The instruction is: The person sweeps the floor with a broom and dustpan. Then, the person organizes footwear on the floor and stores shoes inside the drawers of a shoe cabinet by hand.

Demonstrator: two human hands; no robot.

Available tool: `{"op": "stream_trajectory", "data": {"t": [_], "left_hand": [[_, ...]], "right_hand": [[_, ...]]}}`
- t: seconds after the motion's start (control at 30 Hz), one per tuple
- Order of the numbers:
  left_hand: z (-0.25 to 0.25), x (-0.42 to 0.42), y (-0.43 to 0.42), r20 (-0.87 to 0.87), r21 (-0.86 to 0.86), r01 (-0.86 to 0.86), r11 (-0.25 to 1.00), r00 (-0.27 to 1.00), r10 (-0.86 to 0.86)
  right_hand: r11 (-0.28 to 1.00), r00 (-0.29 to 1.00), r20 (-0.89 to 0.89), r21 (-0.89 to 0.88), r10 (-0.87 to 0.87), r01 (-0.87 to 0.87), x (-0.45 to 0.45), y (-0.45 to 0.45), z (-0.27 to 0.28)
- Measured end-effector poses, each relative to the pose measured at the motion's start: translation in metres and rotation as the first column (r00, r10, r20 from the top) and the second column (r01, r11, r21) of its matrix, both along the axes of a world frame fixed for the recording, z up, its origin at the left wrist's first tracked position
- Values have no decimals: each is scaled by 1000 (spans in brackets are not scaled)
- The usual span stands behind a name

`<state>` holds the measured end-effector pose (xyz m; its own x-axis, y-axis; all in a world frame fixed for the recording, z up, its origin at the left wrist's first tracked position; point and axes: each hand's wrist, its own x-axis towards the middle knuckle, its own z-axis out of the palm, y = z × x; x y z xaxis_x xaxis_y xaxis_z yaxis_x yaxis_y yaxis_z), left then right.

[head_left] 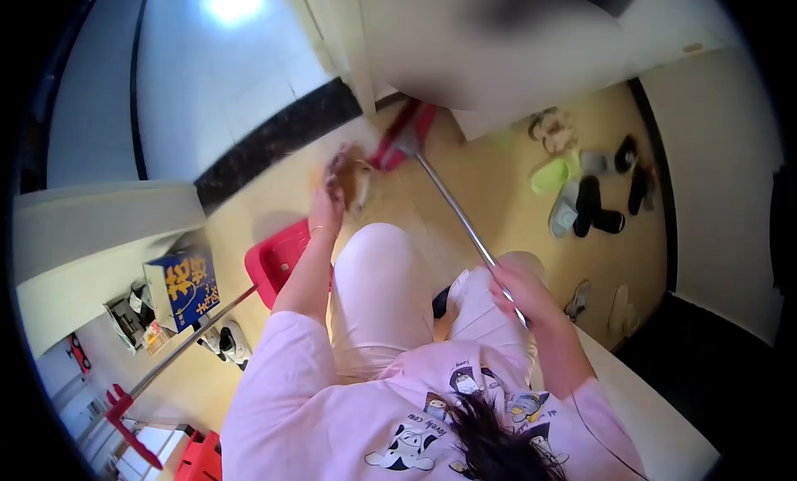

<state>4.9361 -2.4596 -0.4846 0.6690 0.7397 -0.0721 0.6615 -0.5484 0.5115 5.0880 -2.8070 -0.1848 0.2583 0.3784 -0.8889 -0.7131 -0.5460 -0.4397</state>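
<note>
My right hand (527, 292) is wrapped round the metal handle of a broom (452, 203), near its end. The red broom head (405, 138) rests low by the white wall corner, smeared by motion. My left hand (329, 200) reaches forward, its fingers at a blurred brown, sandal-like shoe (355, 186) just left of the broom head. Beside my left forearm is a red dustpan (278, 253). Its long metal pole runs down to the left and ends in a red crosspiece (124, 423).
Several slippers and sandals lie at the right, among them a lime-green slipper (552, 174) and a black slipper (588, 200). A blue and white box (184, 288) and sneakers (233, 341) stand at the left. A dark threshold strip (278, 136) crosses the floor.
</note>
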Motion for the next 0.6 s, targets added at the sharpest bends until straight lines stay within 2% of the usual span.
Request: {"op": "stream_trajectory", "data": {"t": [0.03, 0.07, 0.13, 0.17, 0.23, 0.3, 0.37, 0.43, 0.5, 0.57, 0.6], "left_hand": [[45, -12, -2, 162, -61, -88, 994, 982, 96], [69, -13, -4, 147, -26, -104, 994, 983, 107], [108, -20, -5, 128, 12, -109, 994, 986, 107], [126, -24, -7, 123, -4, -130, 991, 984, 130], [166, -32, -15, 116, -16, -151, 988, 982, 152], [210, -37, -25, 72, 80, -141, 987, 988, 135], [247, -38, -39, 72, -58, -204, 977, 975, 208], [288, -37, -54, 80, -105, -180, 978, 979, 189], [330, -28, -72, 74, -67, -174, 982, 981, 179], [380, -15, -88, 120, -230, -238, 943, 955, 271], [410, -7, -97, 82, -302, -243, 922, 957, 279]], "right_hand": [[992, 996, -50, 99, -68, 73, 6, 31, -50], [978, 986, -133, 169, -98, 120, 17, 42, -68], [952, 908, -351, 115, -229, 284, 11, 53, -79], [948, 904, -355, 118, -237, 295, 5, 50, -70], [866, 756, -474, -27, -451, 500, -19, 34, -46], [861, 744, -474, -65, -471, 504, -42, 0, -33], [823, 700, -436, -231, -565, 519, -57, -33, -10], [801, 660, -462, -246, -592, 546, -68, -66, 4], [776, 615, -489, -261, -619, 574, -80, -93, 12], [702, 505, -511, -336, -696, 627, -87, -110, 23], [705, 506, -517, -326, -690, 629, -86, -117, 36]]}}
